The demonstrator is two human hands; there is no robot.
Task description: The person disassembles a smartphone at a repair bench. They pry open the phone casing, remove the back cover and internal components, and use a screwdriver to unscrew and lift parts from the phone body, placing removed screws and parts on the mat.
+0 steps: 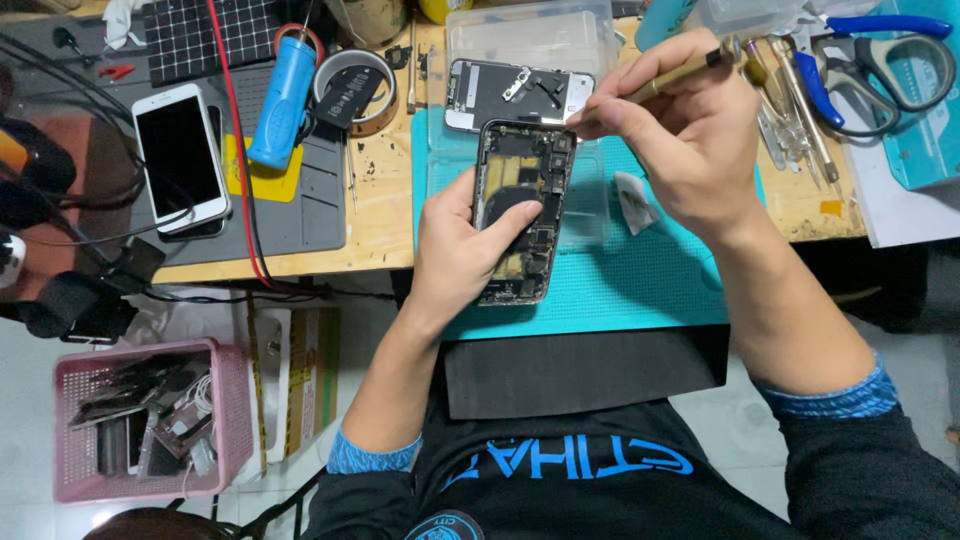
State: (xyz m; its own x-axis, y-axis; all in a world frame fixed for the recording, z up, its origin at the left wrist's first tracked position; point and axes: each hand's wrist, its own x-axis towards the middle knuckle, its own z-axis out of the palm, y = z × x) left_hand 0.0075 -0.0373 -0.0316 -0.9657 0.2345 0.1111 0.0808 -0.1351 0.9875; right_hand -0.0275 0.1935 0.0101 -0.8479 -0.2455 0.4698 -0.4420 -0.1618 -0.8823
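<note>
white phone lying face up at upper left of frame, rectangular dark blank screen, on a grey mat. detached phone screen panel at top centre, lying back side up, dark with silver edges, under a clear plastic box. cardboard box at lower left centre below the desk edge, brown with printed side, partly hidden.

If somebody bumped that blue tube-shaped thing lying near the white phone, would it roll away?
Probably a little. The blue cylindrical tool lies on its rounded side, so a sideways nudge could start it rolling. The red cable beside it and the tape roll close by would likely stop it soon. It looks like stiff plastic, so it shouldn't bend.
</note>
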